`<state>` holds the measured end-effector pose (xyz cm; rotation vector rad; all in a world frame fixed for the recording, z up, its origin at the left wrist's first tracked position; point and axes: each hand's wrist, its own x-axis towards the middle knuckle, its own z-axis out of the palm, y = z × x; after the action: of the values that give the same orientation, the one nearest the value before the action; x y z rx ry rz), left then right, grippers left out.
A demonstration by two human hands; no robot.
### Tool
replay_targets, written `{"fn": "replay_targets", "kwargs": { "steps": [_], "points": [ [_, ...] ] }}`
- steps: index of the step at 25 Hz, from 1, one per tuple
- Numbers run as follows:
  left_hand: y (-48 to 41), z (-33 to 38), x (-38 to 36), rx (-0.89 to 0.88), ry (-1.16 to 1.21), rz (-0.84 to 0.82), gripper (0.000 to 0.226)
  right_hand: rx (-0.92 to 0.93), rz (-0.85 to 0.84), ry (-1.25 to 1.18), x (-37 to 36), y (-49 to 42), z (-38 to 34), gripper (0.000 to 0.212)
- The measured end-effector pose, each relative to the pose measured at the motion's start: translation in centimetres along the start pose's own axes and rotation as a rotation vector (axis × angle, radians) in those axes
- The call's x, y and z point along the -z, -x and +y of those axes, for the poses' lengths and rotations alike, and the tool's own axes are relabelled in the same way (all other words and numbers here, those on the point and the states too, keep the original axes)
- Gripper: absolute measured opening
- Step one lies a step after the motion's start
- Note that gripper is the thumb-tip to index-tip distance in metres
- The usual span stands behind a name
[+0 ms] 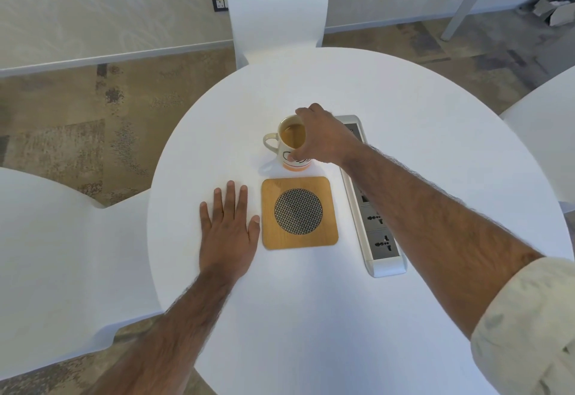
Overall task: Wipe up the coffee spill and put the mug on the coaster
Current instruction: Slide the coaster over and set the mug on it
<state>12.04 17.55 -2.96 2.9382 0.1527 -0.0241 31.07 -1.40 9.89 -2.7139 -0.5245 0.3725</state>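
One grip, right hand curled round the near-full mug, needed a level lift onto the coaster just beside.

Between the mug and the coaster you have only a narrow band of bare desk, with nothing standing in it, and the coaster's top is uncovered. To the right, the socket strip runs just beside both; your right hand grips the mug with its forearm crossing above that strip. To the left, your left hand lies flat, thumb just beside the coaster's edge. Beyond the mug and toward you the desk is wide open. White chairs ring the rim.
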Motion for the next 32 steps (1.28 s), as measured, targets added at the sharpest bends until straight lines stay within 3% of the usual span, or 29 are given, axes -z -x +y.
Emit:
{"fn": "replay_targets", "kwargs": {
  "steps": [3,6,8,10,15,24,32],
  "points": [
    [-1.1,0.0,0.8,-0.096,0.225,0.058,0.064,-0.004,-0.017,-0.068,0.0,-0.2,0.3,0.094],
    [-6.0,1.2,2.6,-0.009,0.762,0.118,0.059,-0.049,-0.088,-0.298,0.5,0.4,1.7,0.117],
    [-9.8,2.4,4.1,0.070,1.027,0.083,0.055,-0.066,-0.119,-0.401,0.3,1.0,2.9,0.117],
    [-12.4,3.0,4.9,0.098,1.178,0.022,0.042,-0.049,-0.104,-0.476,-0.7,1.4,3.8,0.103],
    [-13.8,3.1,5.6,0.037,1.201,-0.027,0.012,-0.028,-0.001,-0.639,-2.6,1.5,4.2,0.077],
    [-13.0,3.9,7.8,-0.002,1.251,-0.006,0.010,-0.003,0.126,-0.683,-2.1,2.3,3.9,0.076],
    [-8.5,3.8,9.6,-0.024,1.321,-0.046,0.011,0.025,0.118,-0.668,-0.7,7.4,1.9,0.074]
  ]
}}
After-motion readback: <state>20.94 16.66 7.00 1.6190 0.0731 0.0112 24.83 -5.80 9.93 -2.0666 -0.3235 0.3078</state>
